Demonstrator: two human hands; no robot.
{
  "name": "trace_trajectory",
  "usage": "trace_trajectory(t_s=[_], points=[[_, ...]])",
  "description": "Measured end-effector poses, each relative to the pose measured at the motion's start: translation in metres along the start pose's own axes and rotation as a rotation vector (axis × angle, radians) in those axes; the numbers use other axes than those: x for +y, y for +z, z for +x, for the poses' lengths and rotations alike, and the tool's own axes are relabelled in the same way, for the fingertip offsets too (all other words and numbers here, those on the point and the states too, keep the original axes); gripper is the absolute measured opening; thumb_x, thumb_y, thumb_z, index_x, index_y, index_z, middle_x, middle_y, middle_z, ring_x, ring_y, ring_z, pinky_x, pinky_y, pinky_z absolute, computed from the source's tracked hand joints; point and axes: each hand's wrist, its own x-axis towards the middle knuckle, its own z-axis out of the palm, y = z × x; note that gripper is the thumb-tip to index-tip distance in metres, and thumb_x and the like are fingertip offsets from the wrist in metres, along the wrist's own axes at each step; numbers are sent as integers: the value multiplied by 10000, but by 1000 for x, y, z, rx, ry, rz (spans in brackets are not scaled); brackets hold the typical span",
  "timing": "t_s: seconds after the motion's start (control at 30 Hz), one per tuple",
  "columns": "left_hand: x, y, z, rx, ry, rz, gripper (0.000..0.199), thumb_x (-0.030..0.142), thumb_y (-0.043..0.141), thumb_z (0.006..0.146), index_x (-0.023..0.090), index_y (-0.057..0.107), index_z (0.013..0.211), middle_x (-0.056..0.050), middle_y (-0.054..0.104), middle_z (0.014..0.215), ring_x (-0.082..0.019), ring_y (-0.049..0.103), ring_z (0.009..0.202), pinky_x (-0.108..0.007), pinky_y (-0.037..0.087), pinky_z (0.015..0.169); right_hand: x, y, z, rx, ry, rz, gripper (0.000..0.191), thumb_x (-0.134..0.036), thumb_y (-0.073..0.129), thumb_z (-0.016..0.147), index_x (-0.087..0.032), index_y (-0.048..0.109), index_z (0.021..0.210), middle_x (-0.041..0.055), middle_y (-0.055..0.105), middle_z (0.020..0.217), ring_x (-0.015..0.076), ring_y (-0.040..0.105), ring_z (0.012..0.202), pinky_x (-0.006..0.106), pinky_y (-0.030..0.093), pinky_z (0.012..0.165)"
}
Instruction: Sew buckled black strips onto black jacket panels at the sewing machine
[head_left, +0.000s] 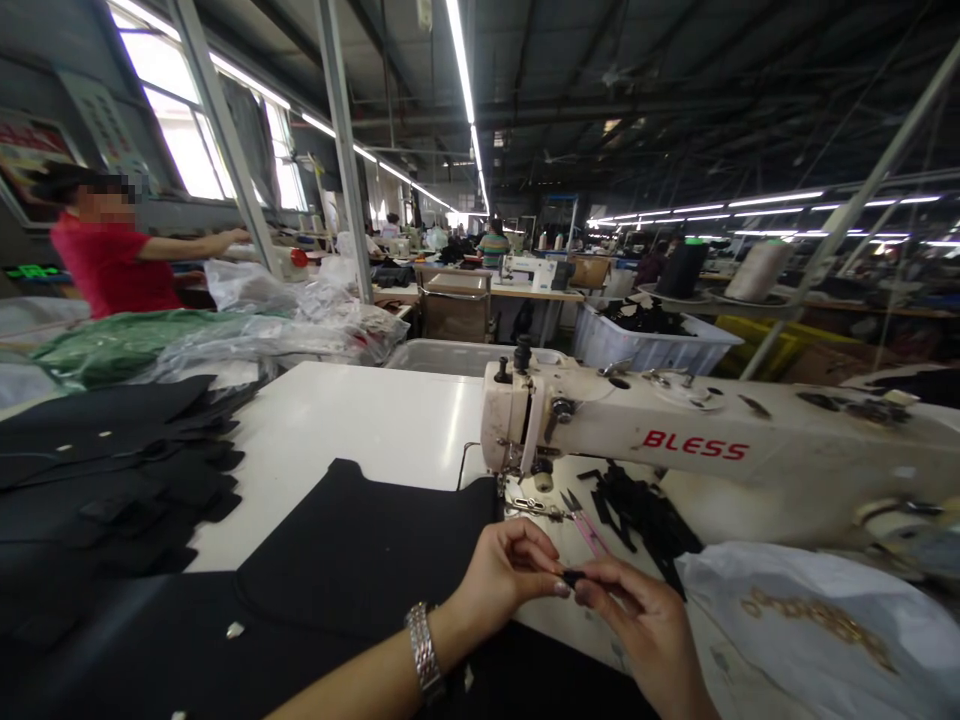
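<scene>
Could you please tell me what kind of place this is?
Most likely a sewing workshop: a "BLESS" sewing machine in front, dark fabric pieces beside it, and large thread cones behind it.

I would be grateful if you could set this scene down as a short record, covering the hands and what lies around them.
Left hand: pinching a small black piece
Right hand: pinching the same piece
Left wrist: metal band
Machine: sewing machine marked BLESS
Left of needle area: black fabric panel
Beside the machine base: pink-handled snips, black strips
Far right: gold-coloured pieces with white plastic
Background: person in red
</scene>
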Motion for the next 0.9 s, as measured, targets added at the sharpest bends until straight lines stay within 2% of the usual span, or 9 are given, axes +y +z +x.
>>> trace_trajectory(t_s=[0.17, 0.3, 0.43, 0.73, 0.9], points=[[0, 1, -1, 16, 85, 3, 304, 188, 810, 411, 70, 577, 568, -13, 613, 518, -88, 573, 476, -169, 459, 502, -1, 1, 0, 31, -44, -104, 197, -348, 561, 741, -192, 654, 664, 21, 637, 588, 162, 599, 544, 223, 489, 530], [-1, 0, 0, -9, 95, -8, 264, 193, 796, 457, 68, 590, 564, -20, 611, 512, -87, 568, 477, -175, 455, 501, -1, 0, -1, 74, -119, -149, 160, -332, 584, 725, -200, 668, 691, 31, 656, 630, 171, 610, 571, 229, 497, 545], [-3, -1, 2, 20, 101, 2, 266, 176, 801, 437, 74, 580, 545, -14, 610, 523, -77, 559, 491, -167, 444, 508, 0, 1, -1, 55, -82, -102, 162, -337, 582, 723, -207, 678, 706, 28, 659, 634, 169, 614, 565, 230, 502, 537], [-6, -4, 3, 29, 66, 67, 315, 189, 810, 403, 66, 554, 539, -18, 594, 530, -60, 522, 469, -155, 419, 485, 0, 4, 0, 15, 225, 172, 236, -389, 641, 649, -153, 644, 641, 22, 594, 527, 134, 548, 485, 222, 452, 479], [-8, -5, 3, -47, 97, 179, 308, 251, 773, 508, 81, 583, 682, -20, 588, 608, -79, 543, 536, -177, 451, 539, 0, 5, 6, 9, 411, 438, 287, -391, 692, 584, -124, 588, 559, -4, 529, 449, 72, 442, 389, 192, 340, 396]])
